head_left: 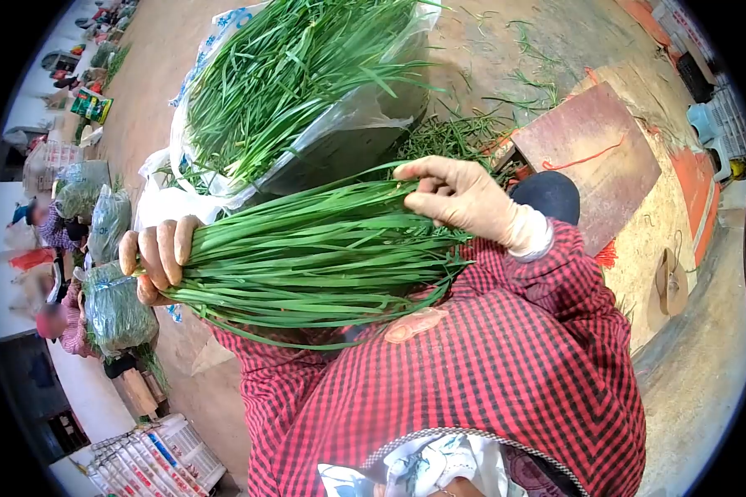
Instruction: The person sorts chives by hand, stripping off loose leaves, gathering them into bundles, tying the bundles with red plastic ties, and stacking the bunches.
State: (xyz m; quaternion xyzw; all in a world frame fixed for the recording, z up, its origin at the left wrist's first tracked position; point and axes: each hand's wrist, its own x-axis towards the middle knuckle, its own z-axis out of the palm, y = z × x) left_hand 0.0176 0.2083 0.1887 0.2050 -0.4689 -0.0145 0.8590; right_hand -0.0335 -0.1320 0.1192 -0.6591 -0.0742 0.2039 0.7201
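Green leaves [331,265] are lying in a long bundle across the middle of the frame, and the left hand [162,255] is gripping their left end, its fingers wrapping round. The right hand [466,200] is reaching over the bundle's upper right, thumb and forefinger curving close together; whether they are pinching a blade, I cannot quite tell. Above, a plastic bag [352,112] is holding more leaves [282,83]; a reddish board [588,120] is lying at upper right.

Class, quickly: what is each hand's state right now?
Left hand: closed, holding long green leaves.
Right hand: part-curled at the leaves; whether gripping any cannot be told.
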